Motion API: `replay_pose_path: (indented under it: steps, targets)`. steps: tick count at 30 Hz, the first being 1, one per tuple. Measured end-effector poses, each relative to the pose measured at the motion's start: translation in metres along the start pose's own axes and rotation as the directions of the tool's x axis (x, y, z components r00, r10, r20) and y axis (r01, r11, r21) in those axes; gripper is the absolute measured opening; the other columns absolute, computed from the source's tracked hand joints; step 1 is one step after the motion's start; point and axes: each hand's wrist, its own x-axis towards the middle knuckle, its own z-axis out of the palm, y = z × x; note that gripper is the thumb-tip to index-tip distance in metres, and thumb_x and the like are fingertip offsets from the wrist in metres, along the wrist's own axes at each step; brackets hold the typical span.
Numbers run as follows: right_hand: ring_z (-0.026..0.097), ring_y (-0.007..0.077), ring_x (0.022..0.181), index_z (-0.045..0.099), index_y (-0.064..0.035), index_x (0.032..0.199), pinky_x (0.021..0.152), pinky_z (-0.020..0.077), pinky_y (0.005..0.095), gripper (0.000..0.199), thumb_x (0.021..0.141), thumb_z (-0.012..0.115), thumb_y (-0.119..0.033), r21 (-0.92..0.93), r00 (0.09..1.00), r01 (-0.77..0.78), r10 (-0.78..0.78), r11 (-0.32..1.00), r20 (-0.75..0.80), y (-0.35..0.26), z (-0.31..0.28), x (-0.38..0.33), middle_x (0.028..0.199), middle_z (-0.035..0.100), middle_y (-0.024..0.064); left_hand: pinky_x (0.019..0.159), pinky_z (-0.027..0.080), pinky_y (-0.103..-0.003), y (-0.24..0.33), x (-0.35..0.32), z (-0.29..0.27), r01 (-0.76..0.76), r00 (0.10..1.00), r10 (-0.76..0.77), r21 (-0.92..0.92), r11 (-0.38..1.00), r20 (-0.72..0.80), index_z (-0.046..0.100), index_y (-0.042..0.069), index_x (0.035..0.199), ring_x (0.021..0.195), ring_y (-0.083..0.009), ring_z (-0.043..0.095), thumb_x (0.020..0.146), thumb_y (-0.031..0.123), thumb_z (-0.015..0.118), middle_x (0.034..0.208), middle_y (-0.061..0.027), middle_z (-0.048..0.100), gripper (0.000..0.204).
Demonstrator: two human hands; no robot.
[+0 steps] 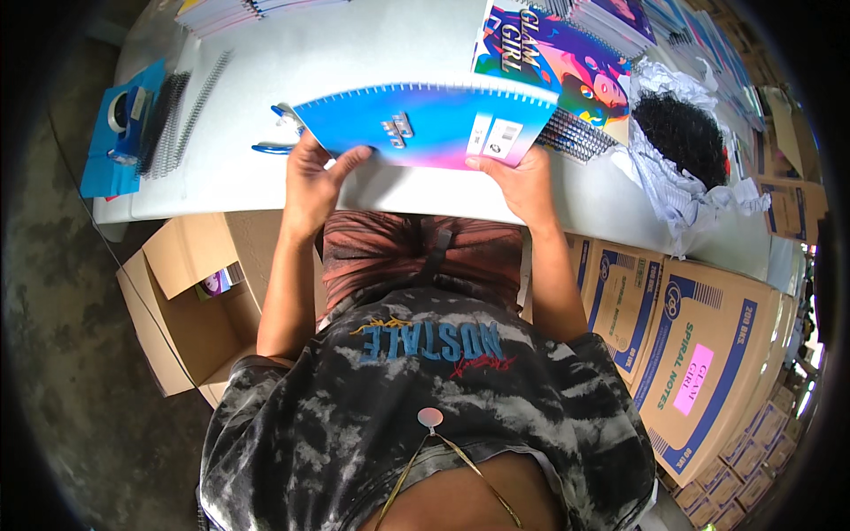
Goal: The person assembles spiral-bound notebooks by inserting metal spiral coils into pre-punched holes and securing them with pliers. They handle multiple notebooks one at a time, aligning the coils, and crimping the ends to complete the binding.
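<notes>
White table (354,53) over a concrete floor, w/ cardboard boxes (708,354) stacked below its near edge to the right and an open box (190,310) below to the left. Both hands hold a blue-to-pink spiral notebook (425,124) just above the table edge, back cover up, wire binding along the far side. Left hand (314,181) grips the notebook's near-left corner: thumb on top of the cover, fingers curled under, grip pinching the cover. Right hand (522,181) holds the near-right part, thumb lying on the cover by a white barcode label (500,137), rest of fingers underneath, so also pinching. Blue-handled pliers (279,133) lie just left of the left grip, partly under the notebook. Beyond the right grip: a colourful illustrated cover sheet (553,57), more notebook stacks (699,35), and a heap of black wire coils (682,133) on crumpled white paper. Far left of the left grip: loose black spiral wires (177,111) and a tape dispenser (124,111) on a blue sheet.
</notes>
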Motion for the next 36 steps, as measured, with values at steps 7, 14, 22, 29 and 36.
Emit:
replay_pose_path:
  steps: [7, 14, 22, 29, 36]
  targets:
    - [0.057, 0.0072, 0.082, 0.059, 0.0018, 0.108, 0.072, 0.0461, 0.021, 0.029, 0.082, 0.065, -0.007, 0.304, 1.0, -0.02, 0.026, 0.953, -0.014, 0.008, -0.011, 0.004, 0.095, 0.064, 0.0048, 0.07, 0.048, -0.024, 0.005, 0.001, 0.0, 0.058, 0.986, -0.095, -0.244, 0.968, -0.14, 0.06, 0.003, 0.093, 0.077, -0.0114, 0.061, 0.076, 0.001, 0.07, 0.088, -0.0066, 0.067, 0.02]
    - [0.054, 0.0155, 0.103, 0.047, 0.0013, 0.123, 0.09, 0.0408, 0.0297, 0.042, 0.082, 0.056, -0.003, 0.681, 0.987, 0.083, 0.033, 0.727, -0.156, 0.02, -0.001, -0.013, 0.115, 0.057, 0.0109, 0.069, 0.046, -0.024, -0.002, -0.008, 0.004, 0.07, 0.997, -0.074, -0.201, 0.977, -0.014, 0.06, 0.004, 0.097, 0.076, -0.0114, 0.06, 0.075, 0.002, 0.071, 0.087, -0.0046, 0.066, 0.024]
    - [0.045, 0.0244, 0.117, 0.044, -0.0044, 0.125, 0.102, 0.0292, 0.0411, 0.044, 0.083, 0.052, -0.013, 0.844, 0.972, 0.202, 0.008, 0.498, -0.237, 0.003, 0.014, -0.008, 0.124, 0.051, 0.0101, 0.085, 0.044, -0.029, -0.007, -0.007, 0.027, 0.049, 0.996, -0.076, -0.431, 0.901, -0.045, 0.058, 0.003, 0.105, 0.09, -0.015, 0.058, 0.078, 0.003, 0.067, 0.097, -0.0049, 0.062, 0.028]
    - [0.055, 0.0142, 0.096, 0.055, -0.0022, 0.109, 0.088, 0.0408, 0.03, 0.034, 0.077, 0.066, -0.001, 0.645, 0.941, 0.306, -0.121, 0.701, -0.315, 0.004, 0.032, -0.005, 0.102, 0.06, 0.0054, 0.097, 0.038, -0.035, -0.014, -0.015, 0.057, 0.13, 0.991, -0.119, -0.64, 0.757, 0.06, 0.045, 0.007, 0.122, 0.106, -0.0179, 0.051, 0.08, 0.012, 0.066, 0.114, -0.0041, 0.054, 0.048]
    - [0.059, 0.0101, 0.082, 0.063, -0.0002, 0.094, 0.075, 0.0487, 0.0255, 0.023, 0.073, 0.072, 0.0, 0.238, 0.944, 0.3, -0.252, 0.924, -0.213, -0.035, 0.003, 0.003, 0.09, 0.065, 0.0058, 0.097, 0.034, -0.033, -0.001, 0.018, 0.013, -0.281, 0.953, 0.279, -0.003, 0.96, -0.118, 0.025, 0.004, 0.134, 0.117, -0.0213, 0.04, 0.068, 0.007, 0.075, 0.133, -0.0123, 0.035, 0.083]
